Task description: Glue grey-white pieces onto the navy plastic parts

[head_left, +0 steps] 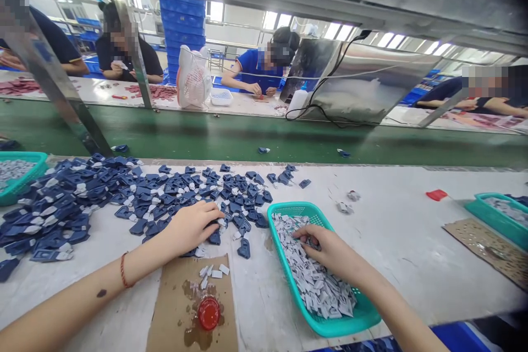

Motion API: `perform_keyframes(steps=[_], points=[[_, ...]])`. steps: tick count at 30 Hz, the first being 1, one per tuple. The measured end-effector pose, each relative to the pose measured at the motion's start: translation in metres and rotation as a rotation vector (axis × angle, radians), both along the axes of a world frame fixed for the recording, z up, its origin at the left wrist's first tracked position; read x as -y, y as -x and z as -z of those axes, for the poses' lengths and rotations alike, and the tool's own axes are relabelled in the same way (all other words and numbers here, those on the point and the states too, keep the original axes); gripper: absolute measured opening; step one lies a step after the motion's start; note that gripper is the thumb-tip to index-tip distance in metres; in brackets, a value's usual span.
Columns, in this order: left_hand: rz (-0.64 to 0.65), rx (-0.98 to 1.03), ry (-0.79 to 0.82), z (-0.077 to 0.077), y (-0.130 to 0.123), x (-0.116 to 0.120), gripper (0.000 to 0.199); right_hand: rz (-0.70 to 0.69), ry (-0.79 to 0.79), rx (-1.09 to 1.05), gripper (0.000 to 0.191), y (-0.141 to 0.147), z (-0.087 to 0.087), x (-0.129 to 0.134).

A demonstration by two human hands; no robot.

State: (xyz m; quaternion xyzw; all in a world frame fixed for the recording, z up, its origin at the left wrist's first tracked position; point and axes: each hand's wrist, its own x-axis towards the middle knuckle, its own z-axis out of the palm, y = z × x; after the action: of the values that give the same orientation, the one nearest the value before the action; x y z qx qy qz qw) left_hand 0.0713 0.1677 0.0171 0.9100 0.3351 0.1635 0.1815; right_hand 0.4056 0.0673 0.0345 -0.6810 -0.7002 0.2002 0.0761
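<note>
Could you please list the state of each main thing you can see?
Middle basket: upright, well filled
Pale pieces: loose and jumbled
Blue parts: heaped at left, scattered rightward
Near cardboard: flat, stained
Red dish: resting on the near cardboard
Left grip: curled over the blue parts
Right grip: bent inside the middle basket
Plastic bag: standing upright

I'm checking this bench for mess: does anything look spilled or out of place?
Yes. Wet-looking stains surround the red container on the cardboard, as if liquid dripped. A few blue pieces also lie on the green strip, apart from the main pile.
</note>
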Motion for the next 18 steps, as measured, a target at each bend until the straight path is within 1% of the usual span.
perform_keyframes(steps=[3,5,7,10,12,14,16,18], points=[[0.011,-0.009,-0.065,-0.009,-0.015,-0.01,0.022,0.022,-0.015,-0.023,0.028,-0.002,-0.001,0.002],[0.003,0.011,-0.094,-0.017,-0.029,-0.028,0.024,0.031,-0.03,-0.045,0.028,-0.003,0.002,0.003],[-0.006,0.037,-0.102,-0.026,-0.05,-0.055,0.026,0.019,-0.055,-0.085,0.027,-0.006,0.006,0.004],[-0.032,0.063,-0.084,-0.033,-0.091,-0.107,0.031,0.015,-0.095,-0.145,0.025,-0.012,0.012,0.005],[-0.056,0.077,-0.066,-0.033,-0.119,-0.139,0.031,0.056,-0.1,-0.169,0.022,-0.015,0.011,0.008],[-0.077,0.095,-0.043,-0.03,-0.146,-0.164,0.03,0.102,-0.107,-0.216,0.022,-0.016,0.009,0.012],[-0.088,0.122,-0.008,-0.025,-0.167,-0.181,0.032,0.14,-0.117,-0.295,0.023,-0.014,0.006,0.018],[-0.094,0.156,0.046,-0.018,-0.183,-0.191,0.031,0.188,-0.124,-0.371,0.022,-0.008,0.004,0.026]])
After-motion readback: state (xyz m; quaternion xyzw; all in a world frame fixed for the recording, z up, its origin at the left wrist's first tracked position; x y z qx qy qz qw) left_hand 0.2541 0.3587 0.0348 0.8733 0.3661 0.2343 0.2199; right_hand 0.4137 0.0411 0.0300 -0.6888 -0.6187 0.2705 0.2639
